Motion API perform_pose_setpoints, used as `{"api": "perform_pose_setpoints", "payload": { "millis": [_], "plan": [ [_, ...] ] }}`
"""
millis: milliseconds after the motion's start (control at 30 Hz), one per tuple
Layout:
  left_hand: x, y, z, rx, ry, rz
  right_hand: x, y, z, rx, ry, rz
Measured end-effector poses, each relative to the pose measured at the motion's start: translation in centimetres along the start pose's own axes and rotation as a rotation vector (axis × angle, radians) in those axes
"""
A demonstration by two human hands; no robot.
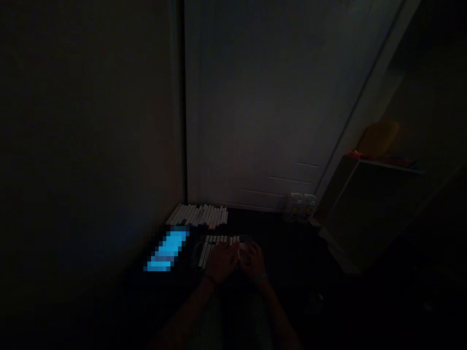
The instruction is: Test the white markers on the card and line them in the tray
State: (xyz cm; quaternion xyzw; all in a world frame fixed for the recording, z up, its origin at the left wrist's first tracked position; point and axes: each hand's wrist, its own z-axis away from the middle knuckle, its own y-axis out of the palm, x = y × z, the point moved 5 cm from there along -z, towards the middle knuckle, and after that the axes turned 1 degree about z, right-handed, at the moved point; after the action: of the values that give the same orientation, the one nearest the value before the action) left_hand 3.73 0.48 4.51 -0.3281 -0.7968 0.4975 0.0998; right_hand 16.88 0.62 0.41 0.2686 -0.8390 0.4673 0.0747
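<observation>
In the dim light, a row of white markers [210, 247] lies side by side in what looks like a clear case on the dark table. My left hand [222, 260] rests over the right part of this row, its fingers reaching forward and bent at the tips. Close beside it, my right hand [254, 260] curls its fingers around a small white object [242, 249], perhaps a marker. The fingertips of both hands nearly meet there. Darkness hides exactly what the left fingertips grip or touch.
Another batch of white markers [200, 215] lies at the back left against the wall. A bright blue, pixelated screen [168, 249] is left of the case. Two clear packages [302, 206] stand at the back right. Farther right is a box-like shelf [375, 209] with a yellow-orange item [379, 137] on top.
</observation>
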Motion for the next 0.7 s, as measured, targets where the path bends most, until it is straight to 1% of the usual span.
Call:
{"api": "perform_pose_setpoints", "payload": {
  "millis": [67, 167, 233, 333, 500, 600, 700],
  "plan": [
    [0.2, 0.2, 0.1, 0.01, -0.003, 0.018, -0.2, -0.3, 0.0, -0.064, 0.011, -0.027],
    [0.4, 0.5, 0.2, 0.014, 0.001, 0.037, -0.7, -0.7, 0.2, -0.192, 0.065, -0.072],
    [0.4, 0.6, 0.3, 0.003, -0.004, 0.042, -1.0, -0.8, 0.3, -0.235, 0.087, -0.092],
    [0.1, 0.3, 0.4, -0.024, 0.014, 0.036, -1.1, -0.7, 0.4, -0.226, 0.087, -0.102],
    [-0.5, -0.7, 1.4, -0.048, 0.091, 0.015, -0.8, -0.5, 0.5, -0.182, 0.084, -0.08],
    [0.4, -1.5, 2.4, -0.092, 0.093, -0.014, -0.2, -0.6, 0.5, -0.149, 0.045, -0.039],
    [2.5, -1.9, 3.2, -0.12, 0.054, -0.076, 0.4, -0.9, 0.4, -0.099, 0.003, 0.01]
  ]
}}
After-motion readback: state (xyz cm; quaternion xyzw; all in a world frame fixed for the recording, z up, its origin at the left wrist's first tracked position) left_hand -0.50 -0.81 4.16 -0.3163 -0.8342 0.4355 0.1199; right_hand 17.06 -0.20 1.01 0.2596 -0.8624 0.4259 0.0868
